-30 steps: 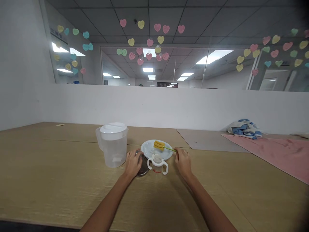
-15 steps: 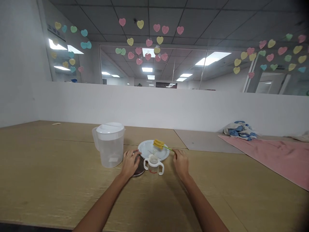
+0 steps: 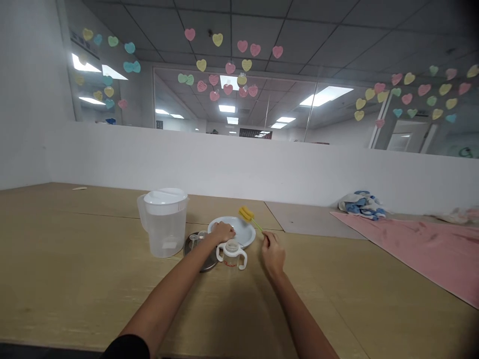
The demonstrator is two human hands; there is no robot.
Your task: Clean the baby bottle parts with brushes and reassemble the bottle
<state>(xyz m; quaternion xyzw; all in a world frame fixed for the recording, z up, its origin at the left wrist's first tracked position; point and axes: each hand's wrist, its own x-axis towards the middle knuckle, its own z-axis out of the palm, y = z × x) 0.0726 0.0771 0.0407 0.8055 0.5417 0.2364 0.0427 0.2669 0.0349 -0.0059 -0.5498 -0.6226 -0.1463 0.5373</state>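
Note:
My right hand (image 3: 273,252) is closed round the thin green handle of a sponge brush (image 3: 246,214). The brush's yellow head points up and left, just beyond the plate's far edge. Over the white plate (image 3: 245,234), my left hand (image 3: 223,232) has its fingers curled down together; whatever they pinch is hidden. In front of the plate stands a clear baby bottle (image 3: 231,254) with two white handles and an open neck, touched by neither hand. Partly under my left forearm lies a dark round metal tray (image 3: 209,264) with small clear parts (image 3: 193,240) on it.
A lidded translucent pitcher (image 3: 167,224) stands left of the tray. A blue and white cloth (image 3: 361,205) is bunched at the back right, near a pink cloth (image 3: 419,244). A low white wall (image 3: 224,164) closes off the table's far side.
My left hand has moved from the metal tray rightward over the plate, uncovering small clear parts on the tray. The brush head has tilted up, away from the plate. The view has shifted slightly.

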